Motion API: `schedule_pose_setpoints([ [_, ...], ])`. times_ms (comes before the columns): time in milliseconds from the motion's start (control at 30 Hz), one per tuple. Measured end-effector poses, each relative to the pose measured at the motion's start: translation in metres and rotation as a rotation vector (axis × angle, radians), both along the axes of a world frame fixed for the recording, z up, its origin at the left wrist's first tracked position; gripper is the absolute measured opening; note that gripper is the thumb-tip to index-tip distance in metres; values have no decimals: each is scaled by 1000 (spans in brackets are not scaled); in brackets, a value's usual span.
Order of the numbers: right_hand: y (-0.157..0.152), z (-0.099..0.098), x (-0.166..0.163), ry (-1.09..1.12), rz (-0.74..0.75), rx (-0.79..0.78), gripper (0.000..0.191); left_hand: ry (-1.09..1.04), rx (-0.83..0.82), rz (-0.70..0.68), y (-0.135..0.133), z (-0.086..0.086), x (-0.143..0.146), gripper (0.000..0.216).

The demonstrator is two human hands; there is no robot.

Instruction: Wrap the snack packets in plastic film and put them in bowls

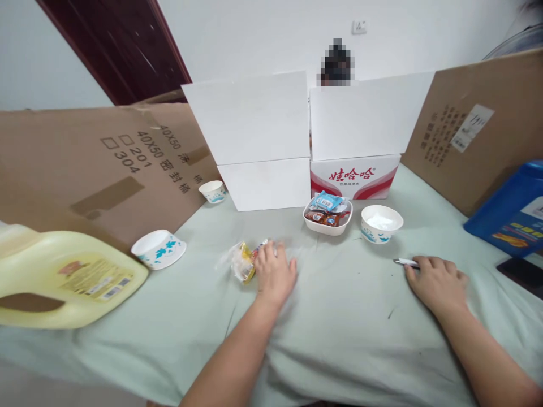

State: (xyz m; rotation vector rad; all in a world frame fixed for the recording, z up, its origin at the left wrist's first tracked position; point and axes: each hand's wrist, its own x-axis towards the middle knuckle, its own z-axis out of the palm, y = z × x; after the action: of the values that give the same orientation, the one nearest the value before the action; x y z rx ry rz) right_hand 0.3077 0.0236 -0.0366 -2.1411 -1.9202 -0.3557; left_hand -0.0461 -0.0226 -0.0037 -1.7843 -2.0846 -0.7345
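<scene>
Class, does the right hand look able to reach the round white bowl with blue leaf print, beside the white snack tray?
Probably yes: between the right hand, resting at a slim white pen, and the round white bowl, only pale green cloth and the pen's end show.

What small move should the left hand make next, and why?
Probably the left hand should curl its fingers around the wrapped packets: it is palm down right at them, while the right hand rests at the pen.
</scene>
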Motion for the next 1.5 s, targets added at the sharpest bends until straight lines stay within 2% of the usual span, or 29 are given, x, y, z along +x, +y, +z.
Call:
schedule_pose_setpoints([
  [100,-3,-6,-4,-16,16,45,37,74,-113,124,4,4,-14,49],
  [167,-3,-6,-6,-17,36,66,35,117,-202,153,6,5,-21,44],
  [267,0,-8,-4,32,95,117,29,145,-309,156,8,8,-26,30],
  [333,3,-10,-1,78,158,146,28,90,-286,100,9,9,-26,25],
  [400,5,-13,1,111,234,170,30,-67,-174,-63,9,7,-22,25],
  [500,7,-15,1,144,339,178,34,-501,-63,-416,8,-1,-10,26],
  [567,8,-14,0,173,397,155,35,-790,-150,-613,6,-8,0,30],
  [633,8,-12,-1,210,463,122,36,-895,-287,-764,5,-15,10,28],
  [700,5,-8,-3,255,535,102,35,-781,-326,-843,4,-18,17,22],
  [800,-5,2,-16,304,679,79,33,-539,-251,-815,5,-18,19,22],
  [900,-22,13,-47,271,859,64,32,-492,-250,-777,6,-15,16,25],
  [1000,-38,20,-86,175,946,92,28,-463,-240,-797,7,-13,14,21],
  [1100,-43,22,-105,117,924,79,27,-428,-227,-817,7,-13,13,19],
  [1200,-32,16,-87,117,813,24,26,-401,-239,-813,7,-15,12,18],
  [1300,-17,6,-52,99,545,-9,26,-390,-230,-820,7,-16,11,17],
  [1367,-12,1,-38,91,354,41,23,-397,-190,-831,7,-15,11,16],
  [1400,-13,0,-38,110,313,94,22,-404,-161,-838,6,-14,12,14],
  [1433,-16,0,-42,149,330,153,23,-412,-133,-848,5,-13,13,13],
  [1500,-27,2,-61,264,522,243,36,-433,-102,-885,1,-10,16,13],
])
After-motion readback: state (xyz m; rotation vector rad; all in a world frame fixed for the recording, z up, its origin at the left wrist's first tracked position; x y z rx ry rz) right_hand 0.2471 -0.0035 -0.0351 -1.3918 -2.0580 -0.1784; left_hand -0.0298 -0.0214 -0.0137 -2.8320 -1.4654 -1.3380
